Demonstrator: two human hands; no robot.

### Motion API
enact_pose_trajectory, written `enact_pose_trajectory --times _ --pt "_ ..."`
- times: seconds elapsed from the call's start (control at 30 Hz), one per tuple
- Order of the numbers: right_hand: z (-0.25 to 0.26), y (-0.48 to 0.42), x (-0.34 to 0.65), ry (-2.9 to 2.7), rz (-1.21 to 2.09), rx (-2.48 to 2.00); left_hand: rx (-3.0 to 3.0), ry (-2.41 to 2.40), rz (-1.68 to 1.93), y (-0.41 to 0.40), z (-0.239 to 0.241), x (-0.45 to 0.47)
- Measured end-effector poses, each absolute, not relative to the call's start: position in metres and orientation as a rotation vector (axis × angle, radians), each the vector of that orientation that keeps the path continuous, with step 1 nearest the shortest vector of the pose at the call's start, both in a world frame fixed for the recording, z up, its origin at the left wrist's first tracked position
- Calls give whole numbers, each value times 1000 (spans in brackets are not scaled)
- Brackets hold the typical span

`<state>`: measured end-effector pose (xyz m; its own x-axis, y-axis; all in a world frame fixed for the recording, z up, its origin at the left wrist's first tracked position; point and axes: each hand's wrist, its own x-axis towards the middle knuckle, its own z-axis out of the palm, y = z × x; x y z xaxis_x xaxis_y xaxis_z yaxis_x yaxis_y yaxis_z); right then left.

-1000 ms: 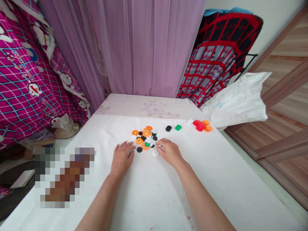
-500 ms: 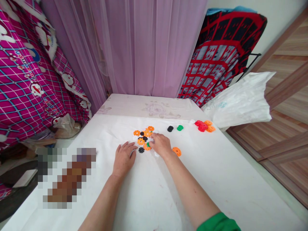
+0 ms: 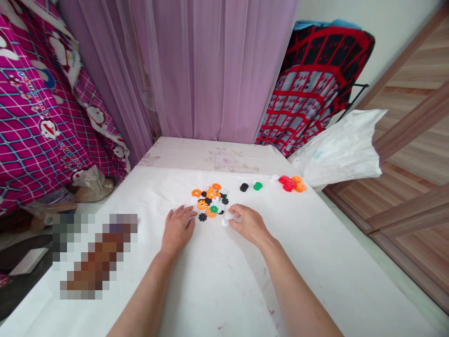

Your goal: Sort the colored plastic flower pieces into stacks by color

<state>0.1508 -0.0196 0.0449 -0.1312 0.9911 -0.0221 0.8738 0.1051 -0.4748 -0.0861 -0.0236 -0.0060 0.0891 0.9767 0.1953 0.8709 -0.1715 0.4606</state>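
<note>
A heap of small flower-shaped plastic discs (image 3: 209, 201), orange, black, white and green, lies on the white-covered table (image 3: 217, 281). My left hand (image 3: 178, 228) rests flat on the cloth just left of the heap, fingers stretched toward a lone black disc (image 3: 202, 217). My right hand (image 3: 247, 223) sits just right of the heap, its fingers curled and pinching a white disc (image 3: 229, 217); another white disc (image 3: 224, 223) lies beside it. Farther back lie a black stack (image 3: 244, 187), a green stack (image 3: 257, 186) and a red and orange cluster (image 3: 292, 183).
A white plastic bag (image 3: 336, 150) lies at the table's right back corner. Purple curtains hang behind the table, with a pink patterned quilt to the left and a red and black blanket on a rack to the right. The floor is wood.
My right hand has drawn back from the heap toward me and now pinches a white disc. The orange disc seen right of that hand half a second ago is out of sight. My left hand stays put.
</note>
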Motion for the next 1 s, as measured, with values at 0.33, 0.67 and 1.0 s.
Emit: enact_pose_trajectory --times 0.33,0.67,1.0 --pt "36 -19 149 -2083 519 -1780 2151 1861 669 -23 -7 -86" --pt "31 25 128 -2210 359 -1861 2141 1860 667 -24 -5 -86" --pt "23 29 132 -2021 519 -1796 2151 1856 685 -23 -7 -86"
